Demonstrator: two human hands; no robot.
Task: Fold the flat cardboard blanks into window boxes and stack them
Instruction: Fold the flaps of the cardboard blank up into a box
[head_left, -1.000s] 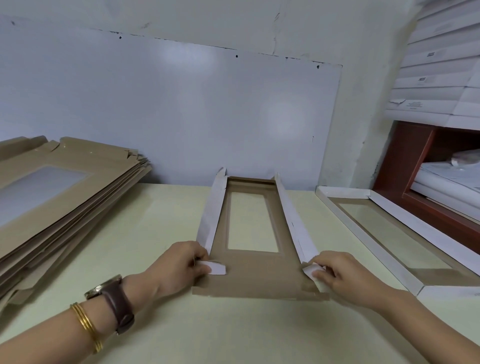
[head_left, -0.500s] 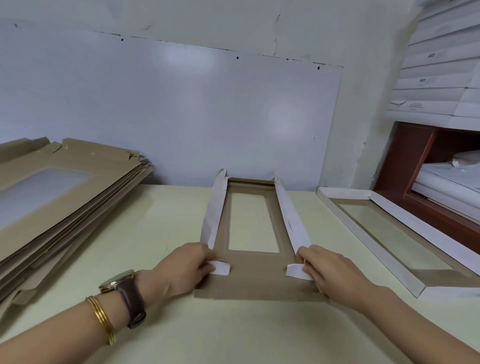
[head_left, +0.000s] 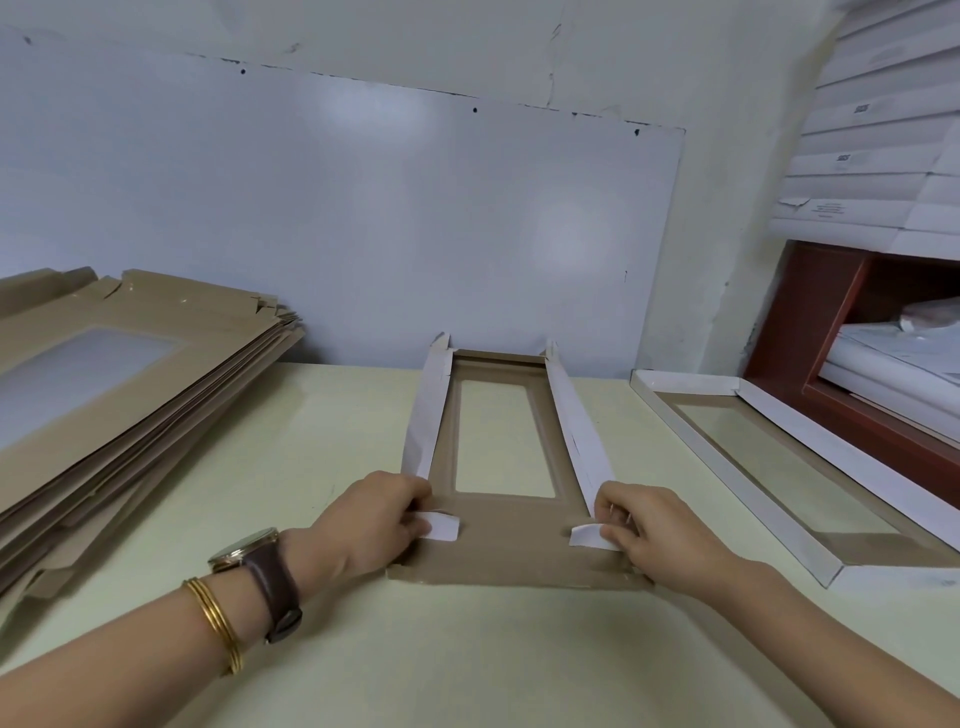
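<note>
A brown cardboard blank (head_left: 511, 556) with a clear window lies in the middle of the table, its two long white side walls standing up. My left hand (head_left: 371, 519) pinches the small white corner tab (head_left: 441, 527) at the near end of the left wall. My right hand (head_left: 644, 530) pinches the matching white tab (head_left: 584, 535) at the near end of the right wall. Both tabs point inward over the brown near flap, which lies flat. A finished white-sided window box (head_left: 779, 467) rests on the table to the right.
A tall pile of flat brown blanks (head_left: 119, 374) leans at the left. A whiteboard (head_left: 337, 218) stands against the back wall. A red-brown shelf (head_left: 841, 364) with white boxes in and above it fills the right edge. The pale table (head_left: 415, 665) is bare in front.
The side walls have been drawn closer and more upright. Both hands have turned the corner tabs inward, the right tab swinging in from the outer edge.
</note>
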